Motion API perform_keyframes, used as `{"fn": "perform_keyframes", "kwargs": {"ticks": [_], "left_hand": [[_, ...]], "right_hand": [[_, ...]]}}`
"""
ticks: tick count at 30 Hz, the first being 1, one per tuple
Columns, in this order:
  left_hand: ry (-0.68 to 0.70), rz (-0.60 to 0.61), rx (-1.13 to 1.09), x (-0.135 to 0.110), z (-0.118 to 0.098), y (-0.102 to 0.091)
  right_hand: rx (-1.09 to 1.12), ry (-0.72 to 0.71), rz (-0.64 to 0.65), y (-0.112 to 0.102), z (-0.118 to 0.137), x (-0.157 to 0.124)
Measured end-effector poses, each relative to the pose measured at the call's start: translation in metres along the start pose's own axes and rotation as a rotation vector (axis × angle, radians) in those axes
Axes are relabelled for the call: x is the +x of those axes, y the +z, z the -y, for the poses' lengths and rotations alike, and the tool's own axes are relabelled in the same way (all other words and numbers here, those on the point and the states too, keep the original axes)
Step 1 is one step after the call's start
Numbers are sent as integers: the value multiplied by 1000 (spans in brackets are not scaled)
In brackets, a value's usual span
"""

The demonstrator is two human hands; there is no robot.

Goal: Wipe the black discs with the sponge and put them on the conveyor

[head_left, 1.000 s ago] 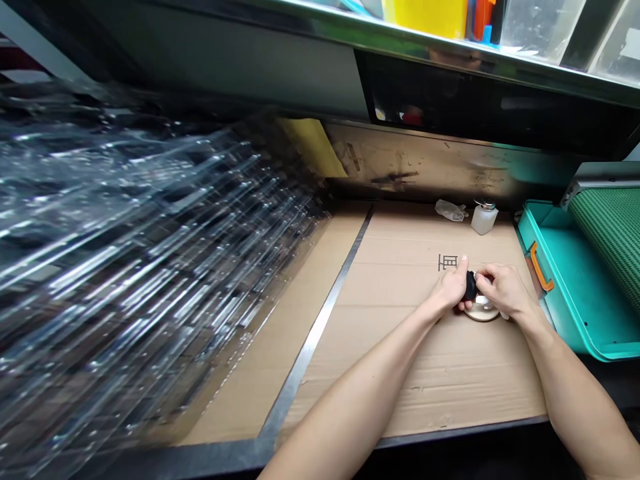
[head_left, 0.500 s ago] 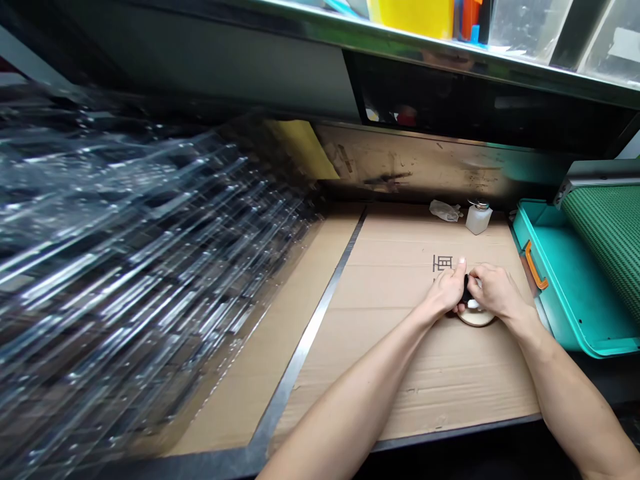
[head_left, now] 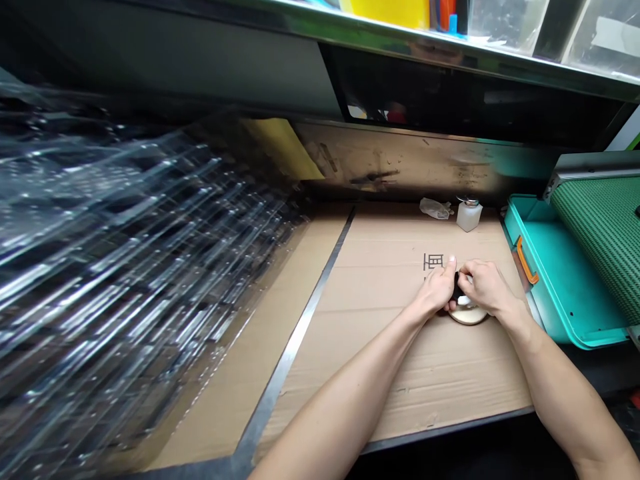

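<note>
Both hands meet over the right part of the cardboard-covered bench. My left hand (head_left: 439,289) is closed round a small black piece (head_left: 457,287), its thumb pointing up. My right hand (head_left: 483,284) is closed against the other side of that piece, fingers curled in a pinch; what lies inside them is hidden. A small white item (head_left: 465,301), too small to name, shows just under the right fingers. Below both hands a round, pale, flat disc (head_left: 469,317) lies on the cardboard (head_left: 400,347), partly covered by the hands.
Stacked clear plastic trays (head_left: 125,280) fill the left side. At the back stand a white pump bottle (head_left: 469,215) and a crumpled clear bag (head_left: 435,208). To the right are a teal bin (head_left: 565,293) with an orange handle and a green conveyor belt (head_left: 605,233). A shelf overhangs the bench.
The whole view has shifted slightly, so things sit a little further left. Both hands keep their places over the disc with nearly the same grip.
</note>
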State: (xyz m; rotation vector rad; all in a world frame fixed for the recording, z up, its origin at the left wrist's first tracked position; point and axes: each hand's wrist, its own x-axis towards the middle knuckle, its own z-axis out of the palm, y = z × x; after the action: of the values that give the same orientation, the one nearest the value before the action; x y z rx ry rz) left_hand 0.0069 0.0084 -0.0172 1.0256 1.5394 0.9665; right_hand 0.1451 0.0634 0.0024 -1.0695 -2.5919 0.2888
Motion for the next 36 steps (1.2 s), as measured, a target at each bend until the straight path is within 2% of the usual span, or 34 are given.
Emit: {"fn": "perform_keyframes", "kwargs": {"ticks": [2,7,10,13,16,18,21,25,29,32,34,36], "left_hand": [[-7,-6,0,1,1,0],[9,-15,-16,-1,2,2],[-14,10,-74,-1,-1,2],[-118,72,-341,3,-7,-8],[-314,146,-784,9,-13,-28],[-412,178,-986,11,-16,-39],[-448,193,-1111,12,-16,-48],[-450,196,-1142,12,-15,-47],[-387,169,-1123,14,-11,-43],[-226,74,-1108,19,-6,-39],[-73,-4,-1068,22,-2,-37],[101,-143,-940,25,1,-36]], "right_hand": [[17,6,19,0,0,0],[37,8,-59,3,2,-1],[49,28,-27,3,1,-2],[55,38,-37,1,-3,-2],[26,76,-153,-2,-14,-1],[-18,118,-203,-3,-23,0],[-104,189,-184,-3,-36,2],[-197,248,-133,0,-45,2],[-206,198,-141,0,-42,0],[-96,51,-171,-8,-31,-4],[39,-69,-39,-14,-21,-8],[151,-153,184,-17,-12,-12]]}}
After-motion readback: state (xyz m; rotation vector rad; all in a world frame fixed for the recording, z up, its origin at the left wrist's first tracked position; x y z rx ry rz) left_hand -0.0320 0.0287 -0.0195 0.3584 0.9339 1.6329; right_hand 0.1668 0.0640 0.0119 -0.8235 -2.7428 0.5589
